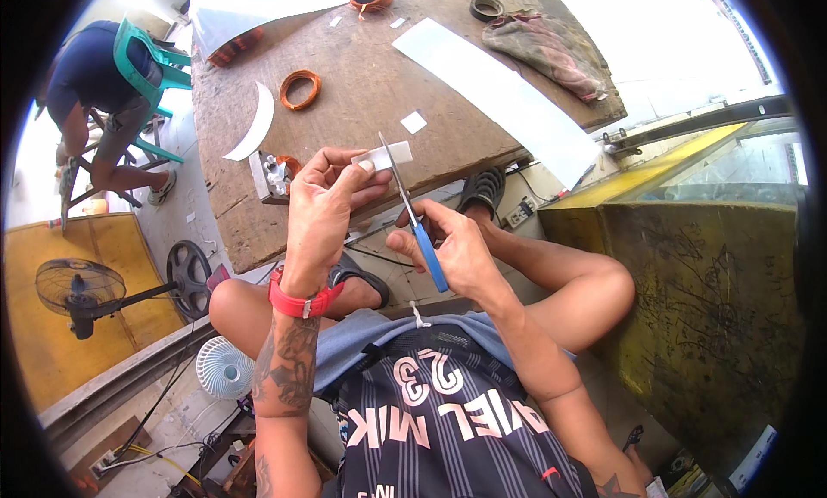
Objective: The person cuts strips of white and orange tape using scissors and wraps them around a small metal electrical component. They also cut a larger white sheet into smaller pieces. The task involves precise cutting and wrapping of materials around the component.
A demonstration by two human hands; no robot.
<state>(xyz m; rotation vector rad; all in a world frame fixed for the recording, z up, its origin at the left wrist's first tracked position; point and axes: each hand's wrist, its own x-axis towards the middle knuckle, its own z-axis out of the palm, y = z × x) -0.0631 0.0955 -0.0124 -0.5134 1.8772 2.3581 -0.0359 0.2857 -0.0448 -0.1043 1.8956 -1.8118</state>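
Observation:
My left hand (332, 183) pinches a small white strip of sheet material (401, 153) between thumb and fingers, just above the near edge of the wooden table (362, 110). In my right hand (457, 248) is a pair of scissors (429, 257) with a blue handle. Its blades point away from me and cross the strip, to the right of my left fingertips. Whether the blades are parted cannot be made out. Beside my left hand, a metal block with fittings (270, 181) sits at the table's edge. A small white square (413, 121) lies beyond the strip.
Copper wire coils (300, 90), a long white sheet (482, 84), a curved white strip (254, 123), a dark ring (487, 8) and a cloth (547, 50) lie on the table. A black fan (82, 291) stands left. Another person (86, 93) bends beside a green chair (142, 63).

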